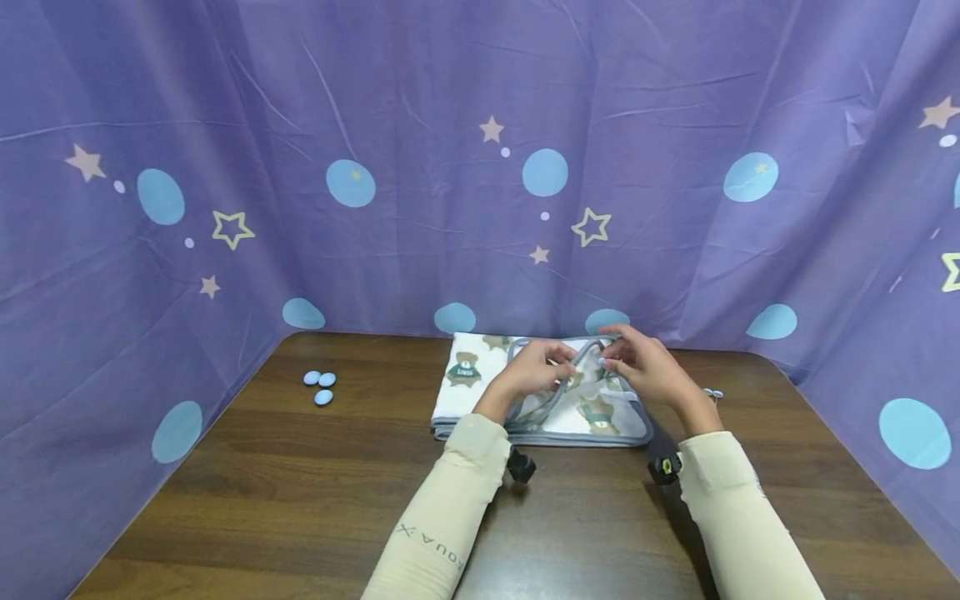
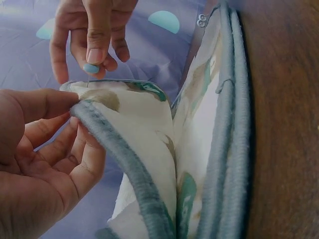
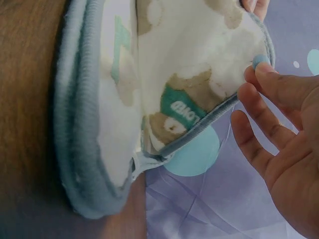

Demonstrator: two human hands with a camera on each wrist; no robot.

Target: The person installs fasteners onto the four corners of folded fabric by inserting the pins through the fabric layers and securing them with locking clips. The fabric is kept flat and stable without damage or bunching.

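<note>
A folded white baby blanket (image 1: 464,397) with bear prints and grey-blue piped edges lies at the back of the table. My left hand (image 2: 50,144) pinches a raised upper layer by its piped edge, between thumb and fingers. Opposite it, my right hand (image 3: 279,114) pinches a small pin by its round blue head (image 2: 91,68). A thin needle shaft shows below that head, pointing down at the lifted cloth, close over it. The lower layers (image 2: 234,124) stay stacked on the table.
Three pale blue round caps (image 1: 323,397) lie on the wooden table (image 1: 337,483) at the left. Two small pale ring-like pieces (image 2: 201,20) sit to the right of the blanket. A purple patterned curtain (image 1: 420,250) closes off the back and sides.
</note>
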